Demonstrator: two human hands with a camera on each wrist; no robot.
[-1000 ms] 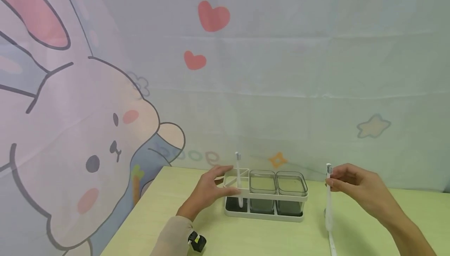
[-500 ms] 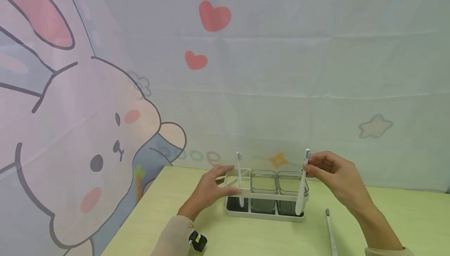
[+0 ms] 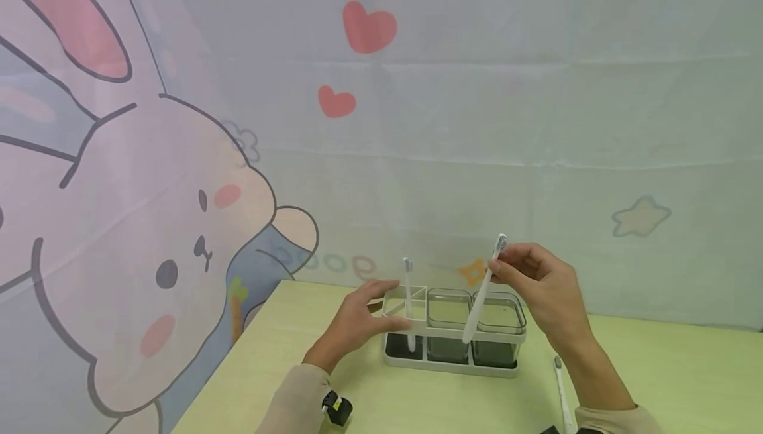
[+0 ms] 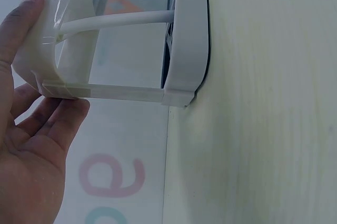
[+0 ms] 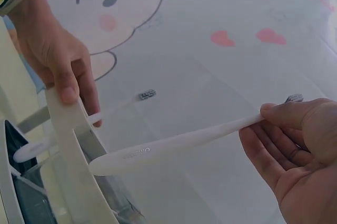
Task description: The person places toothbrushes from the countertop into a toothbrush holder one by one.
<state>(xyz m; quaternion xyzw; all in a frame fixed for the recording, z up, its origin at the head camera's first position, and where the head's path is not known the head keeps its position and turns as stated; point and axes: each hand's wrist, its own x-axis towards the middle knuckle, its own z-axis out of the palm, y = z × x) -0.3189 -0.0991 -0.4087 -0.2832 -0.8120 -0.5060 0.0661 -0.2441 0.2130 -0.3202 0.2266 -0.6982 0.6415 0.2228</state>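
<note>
A white rack [image 3: 453,364] stands on the pale green table [image 3: 417,407], with a toothbrush [image 3: 408,301] upright in its left slot and two clear cups [image 3: 448,311] beside that slot. My left hand [image 3: 372,308] grips the rack's left end, thumb on the front rim and fingers at the back; the left wrist view shows this hand [image 4: 37,145] at the rack [image 4: 184,40]. My right hand [image 3: 503,267] pinches a second white toothbrush [image 3: 479,301] just below its bristles. This brush is tilted, and its handle tip hangs in front of the right cup. The right wrist view shows the held toothbrush [image 5: 179,142] near the rack's rim [image 5: 68,145].
A third toothbrush [image 3: 560,391] lies on the table right of the rack, beside my right forearm. A curtain printed with a rabbit [image 3: 149,235] and hearts hangs close behind the table. The table's left edge runs diagonally below my left sleeve.
My right hand has carried the toothbrush up and to the left, from beside the rack's right end to over its right cup, and tilted it. My left hand has stayed on the rack.
</note>
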